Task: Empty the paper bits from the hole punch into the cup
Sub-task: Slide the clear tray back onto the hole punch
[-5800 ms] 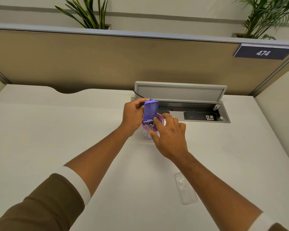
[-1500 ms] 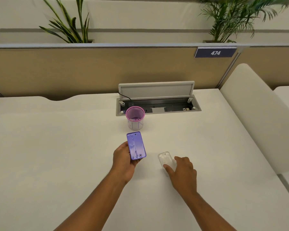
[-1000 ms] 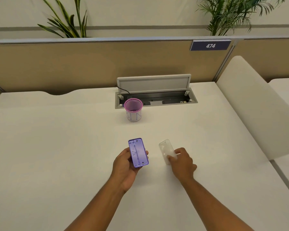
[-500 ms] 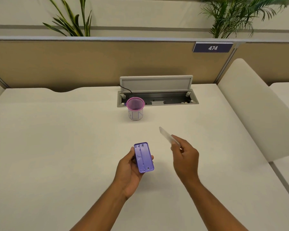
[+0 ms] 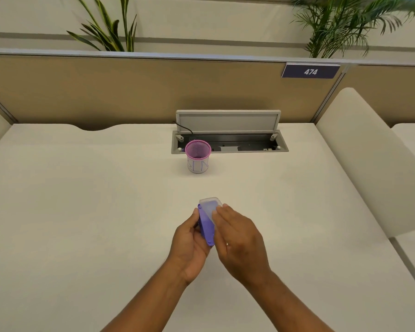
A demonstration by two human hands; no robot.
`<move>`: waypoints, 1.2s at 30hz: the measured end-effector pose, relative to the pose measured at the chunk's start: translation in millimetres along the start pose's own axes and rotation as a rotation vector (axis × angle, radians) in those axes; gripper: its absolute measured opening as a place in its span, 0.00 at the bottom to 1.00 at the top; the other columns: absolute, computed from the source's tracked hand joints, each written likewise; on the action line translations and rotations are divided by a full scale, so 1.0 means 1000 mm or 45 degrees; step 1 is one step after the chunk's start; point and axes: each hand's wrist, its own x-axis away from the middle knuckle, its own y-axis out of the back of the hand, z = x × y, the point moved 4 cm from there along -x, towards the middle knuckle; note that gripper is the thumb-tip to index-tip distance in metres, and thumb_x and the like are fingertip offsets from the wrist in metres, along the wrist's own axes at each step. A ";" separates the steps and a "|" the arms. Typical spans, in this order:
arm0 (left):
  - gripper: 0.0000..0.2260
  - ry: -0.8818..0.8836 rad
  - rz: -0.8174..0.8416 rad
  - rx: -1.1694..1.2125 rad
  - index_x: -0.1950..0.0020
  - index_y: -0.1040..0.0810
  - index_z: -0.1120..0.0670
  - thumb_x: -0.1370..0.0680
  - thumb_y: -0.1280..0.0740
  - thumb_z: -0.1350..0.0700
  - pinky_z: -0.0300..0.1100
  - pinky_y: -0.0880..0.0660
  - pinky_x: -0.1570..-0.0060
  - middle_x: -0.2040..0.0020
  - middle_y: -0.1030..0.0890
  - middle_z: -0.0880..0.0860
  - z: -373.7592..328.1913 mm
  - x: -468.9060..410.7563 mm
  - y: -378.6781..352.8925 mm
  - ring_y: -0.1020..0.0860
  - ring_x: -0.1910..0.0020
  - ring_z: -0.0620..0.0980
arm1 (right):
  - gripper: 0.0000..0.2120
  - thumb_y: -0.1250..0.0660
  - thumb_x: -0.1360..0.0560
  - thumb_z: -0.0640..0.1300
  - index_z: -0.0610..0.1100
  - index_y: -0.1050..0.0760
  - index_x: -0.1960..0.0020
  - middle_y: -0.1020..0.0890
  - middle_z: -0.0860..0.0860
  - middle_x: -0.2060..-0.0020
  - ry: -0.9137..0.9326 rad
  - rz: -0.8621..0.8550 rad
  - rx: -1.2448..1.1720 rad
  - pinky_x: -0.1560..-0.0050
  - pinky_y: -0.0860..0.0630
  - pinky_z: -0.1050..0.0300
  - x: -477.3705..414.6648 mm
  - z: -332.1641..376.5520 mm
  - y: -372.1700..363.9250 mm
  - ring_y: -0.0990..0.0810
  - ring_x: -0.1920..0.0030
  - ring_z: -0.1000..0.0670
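Observation:
My left hand (image 5: 189, 245) grips the purple hole punch (image 5: 206, 226) above the white desk (image 5: 82, 212), its underside turned to the right. My right hand (image 5: 240, 240) presses the clear plastic cover (image 5: 210, 204) against that underside, fingers laid flat over it. The cover's far end sticks out past the punch. The pink mesh cup (image 5: 198, 159), with a white paper label around its lower part, stands upright farther back on the desk, well apart from both hands. What lies inside the cup is dim.
An open grey cable hatch (image 5: 229, 140) with a raised lid sits in the desk right behind the cup. A tan partition (image 5: 106, 92) closes off the far edge. A rounded white divider (image 5: 369, 164) borders the desk's right side.
My right hand lifted the clear cover off the desk and brought it left onto the punch. My left hand drew the punch nearer and tilted it on edge.

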 end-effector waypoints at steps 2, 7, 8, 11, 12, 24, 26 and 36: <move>0.20 0.011 -0.009 0.029 0.32 0.19 0.59 0.15 0.38 0.48 0.51 0.17 0.42 0.36 0.15 0.63 0.000 0.001 0.000 0.15 0.42 0.58 | 0.19 0.24 0.26 0.38 0.34 0.18 0.37 0.14 0.40 0.40 0.022 0.012 0.005 0.42 0.16 0.45 0.002 0.005 -0.001 0.16 0.38 0.40; 0.19 0.025 -0.027 0.068 0.33 0.19 0.59 0.15 0.38 0.48 0.52 0.17 0.40 0.36 0.16 0.63 0.000 0.001 -0.002 0.16 0.40 0.60 | 0.17 0.28 0.23 0.39 0.34 0.18 0.37 0.15 0.40 0.40 0.058 -0.010 0.057 0.42 0.16 0.44 0.002 0.010 -0.001 0.16 0.37 0.40; 0.19 0.022 -0.029 0.074 0.32 0.19 0.59 0.15 0.38 0.48 0.52 0.17 0.41 0.36 0.16 0.63 0.000 0.001 -0.003 0.16 0.40 0.60 | 0.16 0.30 0.22 0.40 0.34 0.18 0.36 0.15 0.40 0.40 0.055 -0.028 0.061 0.42 0.16 0.45 0.001 0.010 0.000 0.16 0.37 0.40; 0.19 0.003 -0.028 0.075 0.32 0.20 0.59 0.15 0.38 0.48 0.51 0.16 0.43 0.37 0.15 0.62 -0.002 -0.001 -0.004 0.15 0.42 0.59 | 0.17 0.29 0.23 0.37 0.33 0.18 0.36 0.15 0.39 0.39 0.032 -0.084 0.087 0.42 0.16 0.45 0.001 0.006 0.002 0.16 0.37 0.39; 0.20 -0.003 -0.027 0.071 0.31 0.20 0.59 0.15 0.39 0.48 0.51 0.17 0.43 0.37 0.15 0.62 -0.003 -0.001 -0.004 0.15 0.42 0.59 | 0.17 0.28 0.24 0.37 0.33 0.19 0.36 0.15 0.39 0.39 0.027 -0.090 0.098 0.42 0.16 0.44 0.000 0.005 0.002 0.16 0.37 0.39; 0.21 0.010 0.009 0.010 0.31 0.20 0.59 0.15 0.38 0.45 0.52 0.17 0.40 0.34 0.17 0.64 -0.007 -0.003 -0.004 0.17 0.35 0.61 | 0.16 0.29 0.23 0.42 0.41 0.18 0.35 0.15 0.45 0.37 0.051 0.089 0.081 0.40 0.21 0.45 0.000 0.012 -0.003 0.18 0.35 0.43; 0.19 -0.018 0.028 0.008 0.35 0.16 0.57 0.16 0.36 0.46 0.51 0.16 0.43 0.35 0.16 0.62 -0.009 -0.003 -0.004 0.16 0.37 0.60 | 0.17 0.32 0.21 0.43 0.42 0.19 0.34 0.17 0.47 0.36 0.047 0.126 0.070 0.37 0.24 0.46 0.000 0.011 -0.003 0.20 0.33 0.44; 0.20 -0.031 0.015 -0.009 0.33 0.18 0.58 0.16 0.35 0.46 0.50 0.14 0.47 0.36 0.15 0.63 -0.010 -0.001 -0.006 0.15 0.39 0.59 | 0.21 0.31 0.19 0.49 0.43 0.23 0.28 0.20 0.45 0.30 0.056 0.165 0.092 0.35 0.24 0.47 0.005 0.007 -0.010 0.23 0.30 0.43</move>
